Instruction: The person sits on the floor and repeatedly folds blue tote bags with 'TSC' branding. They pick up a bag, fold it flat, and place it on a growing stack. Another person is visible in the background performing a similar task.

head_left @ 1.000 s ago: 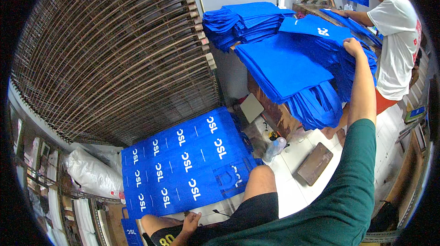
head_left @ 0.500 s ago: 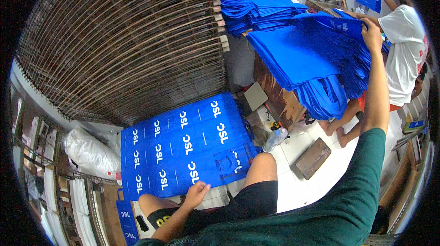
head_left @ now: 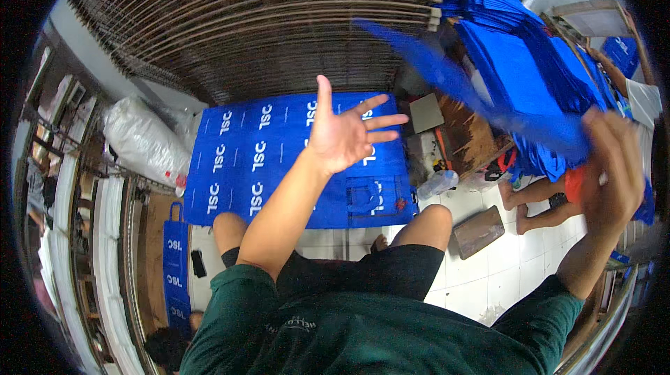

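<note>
A wooden rack (head_left: pixel 244 33) filled the background above a worktop (head_left: pixel 286 176) covered in printed blue cloth. The sheet (head_left: pixel 467 96), blue and blurred, hung slantwise in the air between that worktop and the pile (head_left: pixel 516 54) of blue cloth. The right hand (head_left: pixel 613 165) pinched its near end, fingertips blurred; the left hand (head_left: pixel 342 139) was spread and empty above the worktop. A slower, level carry would likely have kept such limp cloth from folding, with the left hand best used under the free end. Farther right stood a co-worker (head_left: pixel 641 99), partly cut off.
</note>
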Available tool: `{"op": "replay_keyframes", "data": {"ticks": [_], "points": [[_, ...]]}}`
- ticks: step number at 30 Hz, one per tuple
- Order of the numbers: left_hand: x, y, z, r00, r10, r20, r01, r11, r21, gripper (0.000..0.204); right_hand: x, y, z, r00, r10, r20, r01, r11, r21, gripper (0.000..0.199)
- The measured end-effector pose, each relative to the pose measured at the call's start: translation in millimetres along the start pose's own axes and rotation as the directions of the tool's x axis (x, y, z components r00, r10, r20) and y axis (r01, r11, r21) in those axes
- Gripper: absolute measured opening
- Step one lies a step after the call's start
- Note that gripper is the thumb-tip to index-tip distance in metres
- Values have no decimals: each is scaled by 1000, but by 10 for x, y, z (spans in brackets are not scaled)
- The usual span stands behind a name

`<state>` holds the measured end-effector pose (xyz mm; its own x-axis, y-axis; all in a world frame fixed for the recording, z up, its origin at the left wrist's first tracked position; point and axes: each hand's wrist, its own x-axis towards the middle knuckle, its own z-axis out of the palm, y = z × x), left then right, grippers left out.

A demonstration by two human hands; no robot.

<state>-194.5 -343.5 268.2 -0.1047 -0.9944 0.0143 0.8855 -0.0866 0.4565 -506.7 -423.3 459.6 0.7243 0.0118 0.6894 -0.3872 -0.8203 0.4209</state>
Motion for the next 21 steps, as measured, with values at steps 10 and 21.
{"op": "replay_keyframes", "data": {"ticks": [10, 21], "points": [[-1270, -464, -852, 861, 64, -505, -155, 978, -140, 74, -432, -881, 902, 976, -126, 177, 6, 831, 557, 35], [-1225, -1023, -1177, 833, -43, -552, 78, 996, 40, 47, -1586, -996, 1284, 745, 588, 316, -665, 617, 420, 20]]}}
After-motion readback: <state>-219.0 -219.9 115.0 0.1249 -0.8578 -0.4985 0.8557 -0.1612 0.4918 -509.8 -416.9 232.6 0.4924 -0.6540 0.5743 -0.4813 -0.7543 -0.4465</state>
